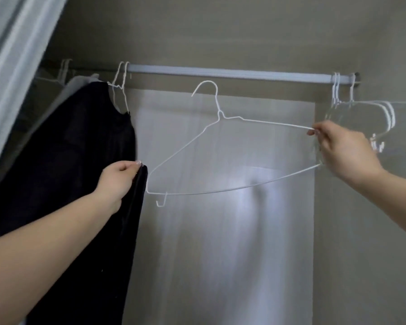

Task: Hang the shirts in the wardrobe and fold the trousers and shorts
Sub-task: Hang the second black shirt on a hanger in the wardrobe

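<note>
A black shirt (80, 148) hangs on a white wire hanger from the wardrobe rail (220, 72) at the left. My left hand (117, 181) grips the shirt's right edge at mid height. My right hand (338, 146) pinches the right end of an empty white wire hanger (217, 118), which is off the rail and tilted, its hook just below the bar.
Several empty white hangers (370, 109) hang at the rail's right end. A grey garment (80, 82) and more hangers sit behind the black shirt at the far left. A pale sheet (220, 231) covers the wardrobe's back. A light door edge (14, 55) stands at the left.
</note>
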`<state>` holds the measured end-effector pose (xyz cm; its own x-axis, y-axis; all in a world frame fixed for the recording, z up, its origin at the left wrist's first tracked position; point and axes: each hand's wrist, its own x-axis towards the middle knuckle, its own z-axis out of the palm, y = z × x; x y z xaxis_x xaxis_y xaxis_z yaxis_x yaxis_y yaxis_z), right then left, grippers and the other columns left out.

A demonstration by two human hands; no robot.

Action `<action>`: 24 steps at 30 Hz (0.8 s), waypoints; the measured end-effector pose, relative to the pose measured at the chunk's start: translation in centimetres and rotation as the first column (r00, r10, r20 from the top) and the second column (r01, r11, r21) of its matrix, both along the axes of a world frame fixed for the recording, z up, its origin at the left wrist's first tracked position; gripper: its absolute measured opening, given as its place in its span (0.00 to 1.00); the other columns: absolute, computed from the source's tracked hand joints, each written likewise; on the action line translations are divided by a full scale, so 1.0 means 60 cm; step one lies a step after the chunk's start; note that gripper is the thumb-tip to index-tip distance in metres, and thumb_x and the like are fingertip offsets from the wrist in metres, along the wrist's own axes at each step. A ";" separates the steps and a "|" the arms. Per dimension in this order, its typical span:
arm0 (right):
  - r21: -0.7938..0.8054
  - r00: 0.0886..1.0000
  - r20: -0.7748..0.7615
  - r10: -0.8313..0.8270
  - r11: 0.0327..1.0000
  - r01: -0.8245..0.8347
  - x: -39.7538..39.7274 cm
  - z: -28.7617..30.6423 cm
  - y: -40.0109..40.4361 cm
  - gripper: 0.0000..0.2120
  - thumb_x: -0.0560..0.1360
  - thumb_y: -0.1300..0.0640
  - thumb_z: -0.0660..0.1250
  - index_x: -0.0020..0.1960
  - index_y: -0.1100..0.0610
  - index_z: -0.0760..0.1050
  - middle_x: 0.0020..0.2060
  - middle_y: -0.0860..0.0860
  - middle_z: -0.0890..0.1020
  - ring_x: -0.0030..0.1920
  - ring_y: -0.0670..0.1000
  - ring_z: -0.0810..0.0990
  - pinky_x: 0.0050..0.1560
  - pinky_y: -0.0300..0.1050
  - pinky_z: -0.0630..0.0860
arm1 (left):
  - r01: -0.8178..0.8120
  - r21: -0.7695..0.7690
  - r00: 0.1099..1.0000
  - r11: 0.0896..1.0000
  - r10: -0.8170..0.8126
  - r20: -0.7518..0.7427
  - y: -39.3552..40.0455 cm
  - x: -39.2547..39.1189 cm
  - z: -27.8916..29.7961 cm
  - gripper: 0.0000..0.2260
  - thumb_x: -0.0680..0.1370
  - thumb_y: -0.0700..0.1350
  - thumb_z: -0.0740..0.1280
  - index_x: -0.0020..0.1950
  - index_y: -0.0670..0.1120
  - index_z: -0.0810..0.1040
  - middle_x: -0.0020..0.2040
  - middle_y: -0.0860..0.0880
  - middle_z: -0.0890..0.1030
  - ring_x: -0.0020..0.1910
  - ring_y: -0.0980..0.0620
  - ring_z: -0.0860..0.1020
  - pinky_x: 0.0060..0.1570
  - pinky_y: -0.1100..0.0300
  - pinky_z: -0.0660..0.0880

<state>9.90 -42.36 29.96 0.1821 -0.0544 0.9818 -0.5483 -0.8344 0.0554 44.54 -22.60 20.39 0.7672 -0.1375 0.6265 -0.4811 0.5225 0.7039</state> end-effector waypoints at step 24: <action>-0.104 1.000 -0.014 -0.007 0.995 0.006 0.062 -0.034 0.032 0.10 0.81 0.57 0.57 0.57 0.57 0.75 0.47 0.64 0.81 0.47 0.68 0.78 0.44 0.54 0.71 | -0.122 0.182 0.974 0.976 0.082 0.212 0.020 0.010 -0.024 0.08 0.77 0.49 0.68 0.42 0.47 0.81 0.34 0.53 0.79 0.33 0.56 0.74 0.36 0.64 0.70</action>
